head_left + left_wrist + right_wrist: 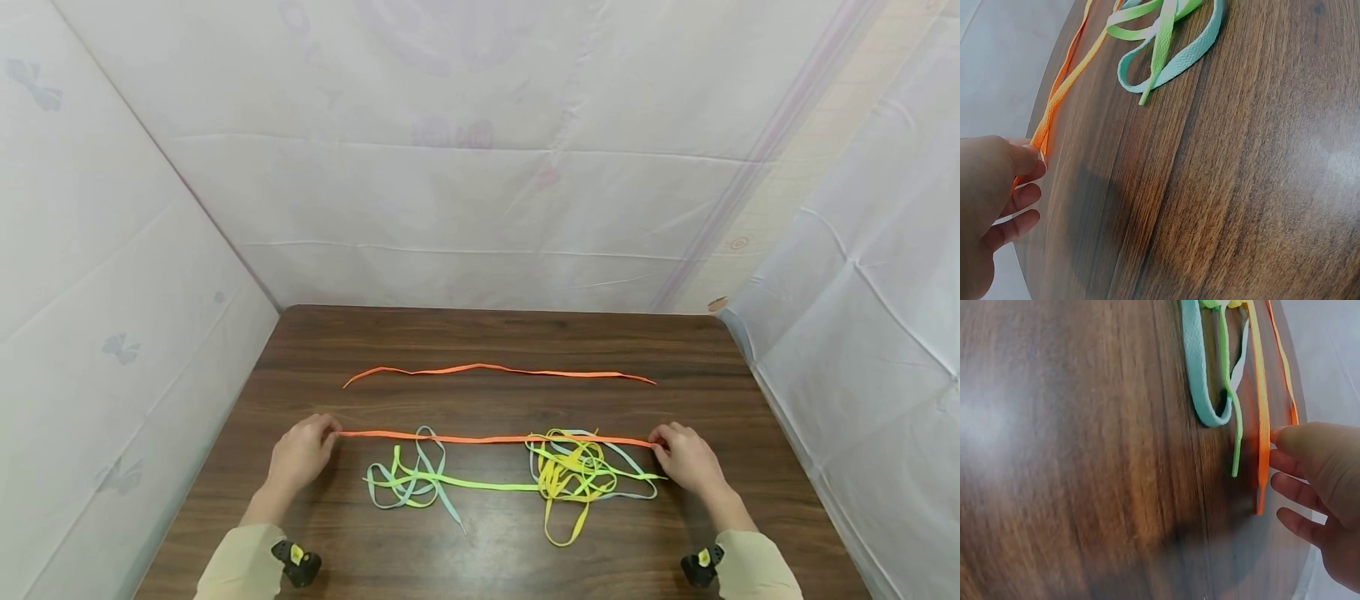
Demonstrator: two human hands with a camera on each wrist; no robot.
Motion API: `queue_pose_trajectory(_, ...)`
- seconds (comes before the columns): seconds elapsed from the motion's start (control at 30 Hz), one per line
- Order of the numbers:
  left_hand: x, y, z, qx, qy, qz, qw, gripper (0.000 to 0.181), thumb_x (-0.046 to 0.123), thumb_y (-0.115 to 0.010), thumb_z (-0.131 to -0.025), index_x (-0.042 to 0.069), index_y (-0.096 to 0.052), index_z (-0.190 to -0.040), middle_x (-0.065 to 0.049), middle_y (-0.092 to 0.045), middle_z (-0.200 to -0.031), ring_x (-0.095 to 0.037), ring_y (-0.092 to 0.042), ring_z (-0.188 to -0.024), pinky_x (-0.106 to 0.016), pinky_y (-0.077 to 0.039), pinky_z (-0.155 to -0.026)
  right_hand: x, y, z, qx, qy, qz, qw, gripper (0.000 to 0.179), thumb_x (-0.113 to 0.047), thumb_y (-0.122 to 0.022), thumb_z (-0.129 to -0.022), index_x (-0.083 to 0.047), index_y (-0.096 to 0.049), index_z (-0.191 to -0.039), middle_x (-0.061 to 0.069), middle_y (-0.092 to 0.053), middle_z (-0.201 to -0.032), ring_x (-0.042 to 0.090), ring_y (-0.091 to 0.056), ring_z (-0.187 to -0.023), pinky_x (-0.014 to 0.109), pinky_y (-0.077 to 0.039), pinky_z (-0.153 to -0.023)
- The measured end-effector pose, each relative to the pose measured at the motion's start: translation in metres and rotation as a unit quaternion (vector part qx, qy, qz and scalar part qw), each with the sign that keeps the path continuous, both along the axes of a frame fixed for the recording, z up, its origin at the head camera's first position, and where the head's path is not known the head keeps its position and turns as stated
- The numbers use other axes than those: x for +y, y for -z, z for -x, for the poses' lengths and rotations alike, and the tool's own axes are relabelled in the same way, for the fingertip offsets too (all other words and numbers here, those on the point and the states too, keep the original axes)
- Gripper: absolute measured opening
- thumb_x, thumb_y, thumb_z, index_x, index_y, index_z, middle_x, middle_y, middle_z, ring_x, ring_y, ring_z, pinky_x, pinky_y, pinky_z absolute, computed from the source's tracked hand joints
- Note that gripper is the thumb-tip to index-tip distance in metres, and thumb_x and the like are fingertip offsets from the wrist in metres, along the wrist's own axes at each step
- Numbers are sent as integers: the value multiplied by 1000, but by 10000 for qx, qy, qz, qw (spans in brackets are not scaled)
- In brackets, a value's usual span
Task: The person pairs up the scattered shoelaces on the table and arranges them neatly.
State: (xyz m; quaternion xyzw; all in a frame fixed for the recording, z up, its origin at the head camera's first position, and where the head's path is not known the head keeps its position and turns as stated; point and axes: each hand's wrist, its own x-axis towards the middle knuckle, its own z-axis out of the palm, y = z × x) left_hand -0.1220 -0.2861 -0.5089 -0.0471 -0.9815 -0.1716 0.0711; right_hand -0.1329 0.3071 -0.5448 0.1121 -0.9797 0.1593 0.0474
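A flat orange shoelace [480, 440] runs straight from side to side between both hands. My left hand [303, 450] pinches its left end between thumb and fingertips; in the left wrist view that shoelace [1060, 97] passes into the fingers [1025, 159]. At the other end, my right hand [686, 457] has its loosely bent fingertips [1285, 440] right beside the shoelace [1261, 425], whose tip extends past them. The lace crosses over a tangle of yellow shoelace [562, 483], green shoelace [487, 485] and light blue shoelace [450, 504].
Farther back, a second orange shoelace [480, 366] lies stretched across the brown wooden table [495, 567]. White sheeting [480, 208] hangs behind the table and along both sides. Each wrist wears a small black camera [296, 562].
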Motion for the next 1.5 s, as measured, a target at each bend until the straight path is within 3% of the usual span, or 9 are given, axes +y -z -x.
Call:
queue_pose_trajectory(0.23, 1, 0, -2, 38, -8, -33, 10000, 6, 5, -67, -80, 8, -64, -84, -6, -63, -80, -20, -58, -66, -37, -45, -52, -15, -5, 4, 210, -143, 31, 9997, 10, -9, -69, -78, -10, -66, -88, 5, -61, -85, 27, -59, -80, 46, -48, -68)
queue_pose_trajectory(0.57, 4, -1, 0, -21, -33, -48, 10000, 7, 4, -66, -80, 9, -63, -84, -4, -63, -80, -19, -59, -69, -38, -46, -54, -54, -11, 10, 133, -530, 238, 9982, 35, -15, -70, -80, -10, -61, -114, 11, -60, -104, 30, -59, -92, 45, -49, -71)
queue_pose_trajectory(0.83, 3, -3, -1, 1, -19, -43, 10000, 8, 4, -67, -80, 9, -64, -85, -5, -64, -82, -20, -59, -70, -38, -46, -54, -91, -13, 15, 664, -1216, 299, 9899, 36, -14, -74, -77, -9, -63, -111, 7, -60, -101, 23, -58, -85, 35, -48, -63)
queue_pose_trajectory(1.13, 2, -6, -5, 45, -38, -61, 10000, 7, 4, -66, -81, 9, -64, -86, -5, -64, -82, -20, -59, -69, -37, -46, -54, -130, -8, 16, 800, -1679, 473, 9814, 30, -17, -73, -78, -13, -65, -107, 3, -61, -101, 22, -58, -91, 37, -50, -69)
queue_pose_trajectory(1.5, 6, -15, -5, 547, 97, -130, 9984, 7, 2, -66, -80, 8, -64, -83, -6, -64, -81, -19, -58, -67, -35, -45, -52, -167, 3, 21, 749, -1844, 160, 9799, 21, -22, -69, -83, -18, -66, -103, -2, -61, -99, 18, -57, -92, 35, -49, -71)
